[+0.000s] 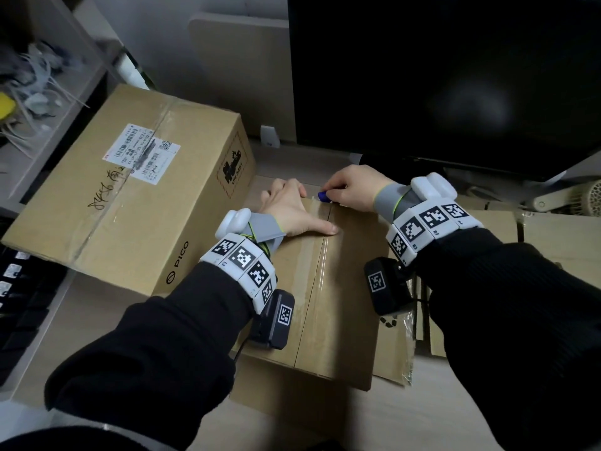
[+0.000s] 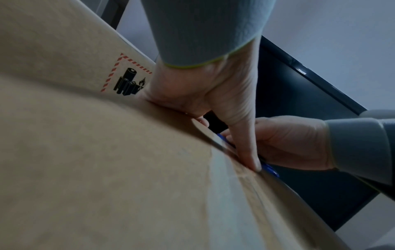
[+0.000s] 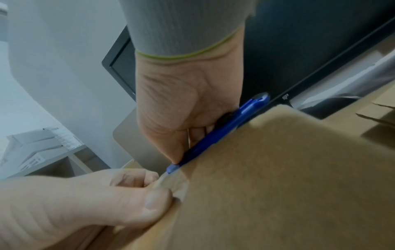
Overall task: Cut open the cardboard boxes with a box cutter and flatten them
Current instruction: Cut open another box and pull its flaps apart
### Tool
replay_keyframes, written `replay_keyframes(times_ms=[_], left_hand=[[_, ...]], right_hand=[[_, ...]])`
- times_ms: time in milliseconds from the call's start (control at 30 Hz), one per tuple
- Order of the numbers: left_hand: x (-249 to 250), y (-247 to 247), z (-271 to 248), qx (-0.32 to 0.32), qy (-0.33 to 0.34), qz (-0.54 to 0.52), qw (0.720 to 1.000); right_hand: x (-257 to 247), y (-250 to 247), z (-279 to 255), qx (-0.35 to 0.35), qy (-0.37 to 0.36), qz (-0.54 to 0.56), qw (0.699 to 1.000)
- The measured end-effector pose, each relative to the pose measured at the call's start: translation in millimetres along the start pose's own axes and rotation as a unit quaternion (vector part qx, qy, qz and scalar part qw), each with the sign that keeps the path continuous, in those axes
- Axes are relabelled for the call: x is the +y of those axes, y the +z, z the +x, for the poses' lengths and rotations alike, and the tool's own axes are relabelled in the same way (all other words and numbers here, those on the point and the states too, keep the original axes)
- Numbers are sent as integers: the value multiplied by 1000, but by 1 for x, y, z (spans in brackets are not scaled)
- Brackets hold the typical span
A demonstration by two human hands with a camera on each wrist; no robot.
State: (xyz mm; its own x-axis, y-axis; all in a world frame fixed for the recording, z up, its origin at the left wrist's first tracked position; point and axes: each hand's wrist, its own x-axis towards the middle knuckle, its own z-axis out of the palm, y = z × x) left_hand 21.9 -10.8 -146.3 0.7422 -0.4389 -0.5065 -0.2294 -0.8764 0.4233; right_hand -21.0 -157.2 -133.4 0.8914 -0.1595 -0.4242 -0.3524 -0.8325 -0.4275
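A taped brown cardboard box (image 1: 341, 288) lies in front of me, a clear tape seam running down the middle of its top. My left hand (image 1: 289, 206) holds its far edge, thumb flat on the top and fingers bent over the edge. My right hand (image 1: 351, 187) grips a blue box cutter (image 1: 324, 196) at the far end of the seam. In the right wrist view, the box cutter (image 3: 224, 128) lies along the box's far edge with its tip close to my left hand (image 3: 85, 203). In the left wrist view, the right hand (image 2: 288, 143) sits just behind my left thumb.
A bigger sealed PICO box (image 1: 130, 190) with a shipping label stands tilted at the left, touching the small box. A dark monitor (image 1: 439, 76) rises just behind the hands. Flat cardboard (image 1: 553, 242) lies at the right, a keyboard (image 1: 19, 304) at the left edge.
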Motion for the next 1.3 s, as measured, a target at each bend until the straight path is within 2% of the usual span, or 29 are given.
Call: replay_keyframes(times_ms=[267, 433, 900, 1000, 1133, 1200, 1300], left_hand=[[-1, 0, 0, 0, -4, -8, 1000], [1, 1, -1, -6, -5, -7, 1000], [2, -1, -2, -11, -6, -18, 1000], [1, -3, -2, -14, 0, -13, 1000], [2, -2, -6, -11, 8, -15, 1000], [4, -2, -7, -16, 11, -8, 1000], [4, -6, -10, -35, 19, -4, 999]], right_hand=[[14, -13, -7, -35, 3, -35, 999], [23, -17, -18, -24, -2, -81, 996], [48, -27, -37, -40, 15, -38, 998], [53, -32, -42, -8, 30, -13, 999], [42, -31, -49, 120, 33, 87, 988], [27, -26, -51, 118, 42, 121, 985], [4, -7, -49, 69, 68, 128, 987]])
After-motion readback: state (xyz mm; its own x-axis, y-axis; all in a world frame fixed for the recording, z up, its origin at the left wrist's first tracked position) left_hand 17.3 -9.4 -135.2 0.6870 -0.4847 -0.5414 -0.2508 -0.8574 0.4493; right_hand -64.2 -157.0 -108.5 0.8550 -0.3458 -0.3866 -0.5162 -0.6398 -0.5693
